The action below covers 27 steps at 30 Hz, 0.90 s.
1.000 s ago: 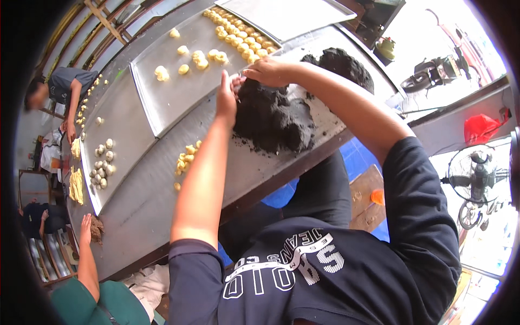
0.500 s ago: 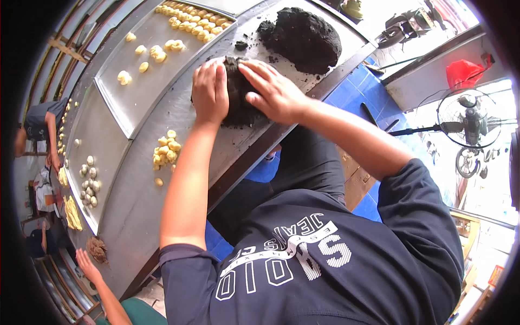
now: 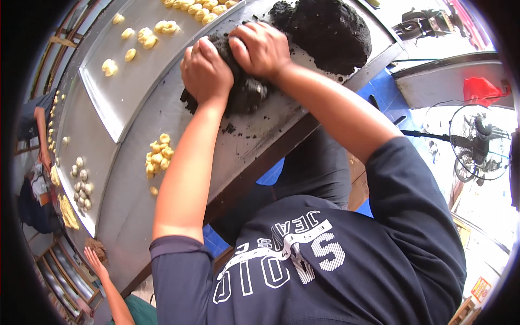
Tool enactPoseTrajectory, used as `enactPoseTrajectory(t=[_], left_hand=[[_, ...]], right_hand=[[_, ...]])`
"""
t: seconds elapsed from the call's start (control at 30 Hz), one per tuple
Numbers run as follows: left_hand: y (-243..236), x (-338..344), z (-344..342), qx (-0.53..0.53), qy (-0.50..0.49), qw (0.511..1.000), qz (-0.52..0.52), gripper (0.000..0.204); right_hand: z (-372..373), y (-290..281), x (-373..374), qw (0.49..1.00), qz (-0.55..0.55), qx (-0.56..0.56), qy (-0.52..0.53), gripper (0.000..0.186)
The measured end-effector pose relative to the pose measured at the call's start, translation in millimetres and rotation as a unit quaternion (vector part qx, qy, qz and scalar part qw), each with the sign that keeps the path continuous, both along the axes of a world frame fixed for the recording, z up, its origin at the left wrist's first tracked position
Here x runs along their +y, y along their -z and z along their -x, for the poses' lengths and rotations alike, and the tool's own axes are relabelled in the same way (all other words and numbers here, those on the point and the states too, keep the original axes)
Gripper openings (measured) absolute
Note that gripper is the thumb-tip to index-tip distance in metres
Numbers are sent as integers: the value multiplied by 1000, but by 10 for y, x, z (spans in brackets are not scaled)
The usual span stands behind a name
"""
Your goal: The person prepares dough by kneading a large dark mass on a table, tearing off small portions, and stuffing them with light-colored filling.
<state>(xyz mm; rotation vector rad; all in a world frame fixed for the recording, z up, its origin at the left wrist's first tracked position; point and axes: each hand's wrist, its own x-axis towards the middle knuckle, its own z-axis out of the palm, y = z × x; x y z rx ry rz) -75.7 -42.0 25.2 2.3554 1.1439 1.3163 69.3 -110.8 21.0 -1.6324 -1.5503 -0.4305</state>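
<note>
We place both hands palm-down on the small lump of dark, crumbly black dough (image 3: 246,92). The left hand (image 3: 206,70) lies with fingers curled over the lump's left upper side; the right hand (image 3: 260,49) lies just beside it, fingers bent and pressing into the top. Neither hand pinches anything; both bear flat on the dough, knuckles up.

The lump rests on the grey metal bench (image 3: 179,135), near its front edge, with loose black crumbs (image 3: 230,129) scattered on the surface around it. Directly behind the right hand sits a larger mound of the same black dough (image 3: 325,30), touching or nearly touching the smaller lump; we cannot tell which.

To the left of the hands lies a shallow rectangular steel tray (image 3: 124,92) carrying pale yellow shaped dough pieces (image 3: 162,26). A small cluster of yellow pieces (image 3: 158,158) sits on the bare bench below the left forearm. Farther left, a second tray (image 3: 73,138) holds pale round pieces (image 3: 82,184).

At the lower left edge, another person's hand (image 3: 97,260) reaches toward the bench. A standing electric fan (image 3: 479,143) is at the right.
</note>
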Motion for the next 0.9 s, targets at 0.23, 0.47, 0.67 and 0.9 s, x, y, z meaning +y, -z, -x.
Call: enactPoseTrajectory(t=[0.23, 0.47, 0.67, 0.9], left_hand=[[-122, 847, -11, -51, 96, 901, 420, 80], [-536, 516, -37, 204, 173, 920, 287, 66], [-273, -128, 383, 86, 134, 984, -74, 41], [-157, -570, 464, 76, 91, 977, -180, 44]], right_hand=[[-245, -163, 59, 997, 26, -19, -71, 33], [-355, -388, -266, 981, 53, -54, -177, 52], [-359, -640, -132, 972, 100, 200, -75, 42], [-381, -433, 298, 938, 280, 189, -82, 69]])
